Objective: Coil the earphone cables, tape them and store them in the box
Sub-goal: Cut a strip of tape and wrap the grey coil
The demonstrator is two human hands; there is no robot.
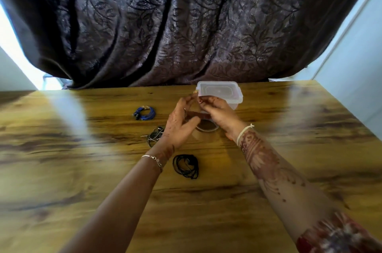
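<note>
My left hand (180, 123) and my right hand (217, 113) meet above the table, both gripping a roll of tape (206, 125) with a brown core; fingertips pinch near its top, where a strip seems pulled. Behind the hands stands a clear plastic box (222, 92) with its lid on. A blue coiled earphone (143, 113) lies to the left. A grey earphone bundle (155, 136) sits partly hidden under my left wrist. A black coiled earphone (186, 166) lies nearer to me, between my forearms.
The wooden table (82, 170) stretches wide on both sides. A dark leaf-patterned curtain (186, 25) hangs behind its far edge. A pale wall (355, 66) stands to the right.
</note>
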